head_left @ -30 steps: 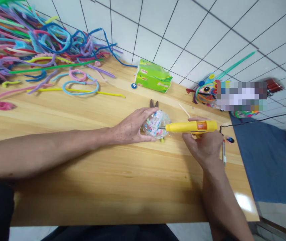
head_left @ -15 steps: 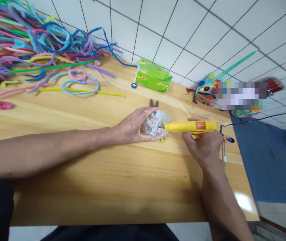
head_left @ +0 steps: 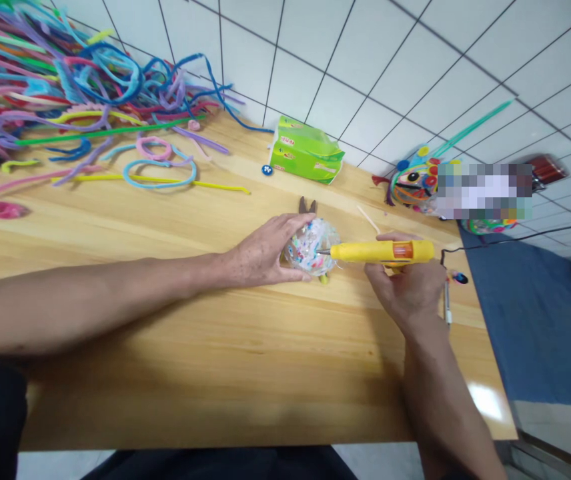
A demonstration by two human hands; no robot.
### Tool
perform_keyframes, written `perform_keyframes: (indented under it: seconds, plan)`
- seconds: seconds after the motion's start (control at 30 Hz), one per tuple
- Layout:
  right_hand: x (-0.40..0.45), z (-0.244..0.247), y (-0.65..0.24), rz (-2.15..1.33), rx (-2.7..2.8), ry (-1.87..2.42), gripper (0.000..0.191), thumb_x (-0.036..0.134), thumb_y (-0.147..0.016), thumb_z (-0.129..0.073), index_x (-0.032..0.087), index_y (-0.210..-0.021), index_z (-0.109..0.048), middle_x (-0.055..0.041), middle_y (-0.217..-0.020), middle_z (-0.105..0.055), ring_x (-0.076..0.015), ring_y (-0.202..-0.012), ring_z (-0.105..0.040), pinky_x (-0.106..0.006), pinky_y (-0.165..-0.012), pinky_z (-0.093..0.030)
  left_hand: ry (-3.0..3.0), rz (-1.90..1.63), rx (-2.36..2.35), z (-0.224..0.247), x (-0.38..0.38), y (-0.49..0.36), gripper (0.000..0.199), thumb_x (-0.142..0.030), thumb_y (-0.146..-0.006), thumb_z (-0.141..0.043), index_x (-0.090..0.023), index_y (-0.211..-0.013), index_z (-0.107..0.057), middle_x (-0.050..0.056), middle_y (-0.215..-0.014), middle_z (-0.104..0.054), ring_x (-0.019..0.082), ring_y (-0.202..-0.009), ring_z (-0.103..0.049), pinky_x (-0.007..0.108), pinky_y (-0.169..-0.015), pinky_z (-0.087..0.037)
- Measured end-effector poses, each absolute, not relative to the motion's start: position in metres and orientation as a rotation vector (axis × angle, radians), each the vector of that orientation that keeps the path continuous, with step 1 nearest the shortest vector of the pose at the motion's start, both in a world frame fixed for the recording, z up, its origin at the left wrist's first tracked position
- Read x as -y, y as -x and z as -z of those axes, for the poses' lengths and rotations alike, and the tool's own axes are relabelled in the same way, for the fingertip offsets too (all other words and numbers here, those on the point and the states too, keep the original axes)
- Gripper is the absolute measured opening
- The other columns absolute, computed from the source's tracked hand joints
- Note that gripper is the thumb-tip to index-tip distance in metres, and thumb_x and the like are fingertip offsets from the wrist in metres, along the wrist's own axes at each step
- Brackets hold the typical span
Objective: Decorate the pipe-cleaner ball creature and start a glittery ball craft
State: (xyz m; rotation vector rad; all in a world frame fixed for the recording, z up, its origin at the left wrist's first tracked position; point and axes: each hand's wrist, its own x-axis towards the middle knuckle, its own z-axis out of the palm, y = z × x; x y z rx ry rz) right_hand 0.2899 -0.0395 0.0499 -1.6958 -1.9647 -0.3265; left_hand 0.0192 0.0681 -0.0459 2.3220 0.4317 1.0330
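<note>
My left hand curls round the left side of a clear, round object with colourful bits in it, its thumb along the near side. My right hand grips a yellow hot glue gun, whose metal nozzle points left over the round object. I cannot tell whether the nozzle touches it. Dark pliers jaws stick out beyond the object; the rest of that tool is mostly hidden. A thin pale stick lies on the table beyond my right hand.
A heap of coloured pipe cleaners fills the far left. A green tissue pack stands by the tiled wall, a blue button beside it. Decorated colourful craftwork sits at the far right. A black cord runs off rightward.
The glue gun has shifted very slightly to the right. My left hand and the round object stay where they were.
</note>
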Motion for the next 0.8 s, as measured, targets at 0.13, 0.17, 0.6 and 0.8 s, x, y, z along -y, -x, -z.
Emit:
perform_keyframes:
  seconds: [0.13, 0.17, 0.6, 0.8]
  plan:
    - [0.0395, -0.0498, -0.2890, 0.332, 1.956, 1.703, 0.024, 0.031, -0.083, -0.065, 0.026, -0.106, -0.070, -0.0090, -0.105, -0.082, -0.0325, -0.096, -0.080, -0.047, -0.083, -0.067, -2.315, -1.040, -0.416, 0.0452, -0.0683, -0.0187, 0.107, -0.051, -0.085, -0.091, -0.026, -0.169, -0.030, 0.023, -0.163, -0.055, 0.041, -0.150, -0.057, 0.064, -0.124, -0.049]
    - [0.0396, -0.0497, -0.2889, 0.327, 1.951, 1.719, 0.024, 0.031, -0.084, -0.064, 0.027, -0.106, -0.071, -0.0093, -0.106, -0.082, -0.0331, -0.097, -0.081, -0.048, -0.084, -0.068, -2.311, -1.034, -0.418, 0.0449, -0.0683, -0.0186, 0.107, -0.051, -0.085, -0.092, -0.026, -0.169, -0.031, 0.023, -0.164, -0.055, 0.041, -0.150, -0.057, 0.064, -0.124, -0.048]
    - [0.0355, -0.0478, -0.2844, 0.407, 1.853, 1.810, 0.026, 0.031, -0.082, -0.062, 0.025, -0.104, -0.074, -0.0086, -0.097, -0.084, -0.0309, -0.081, -0.079, -0.044, -0.074, -0.066, -2.329, -1.030, -0.427, 0.0442, -0.0674, -0.0189, 0.107, -0.052, -0.086, -0.091, -0.026, -0.170, -0.028, 0.023, -0.164, -0.054, 0.040, -0.151, -0.056, 0.064, -0.124, -0.049]
    - [0.0338, -0.0468, -0.2832, 0.439, 1.825, 1.818, 0.029, 0.032, -0.081, -0.061, 0.025, -0.105, -0.076, -0.0089, -0.096, -0.084, -0.0320, -0.081, -0.080, -0.045, -0.073, -0.065, -2.322, -1.030, -0.433, 0.0437, -0.0677, -0.0186, 0.107, -0.051, -0.086, -0.091, -0.026, -0.170, -0.029, 0.023, -0.163, -0.055, 0.041, -0.150, -0.057, 0.065, -0.123, -0.049]
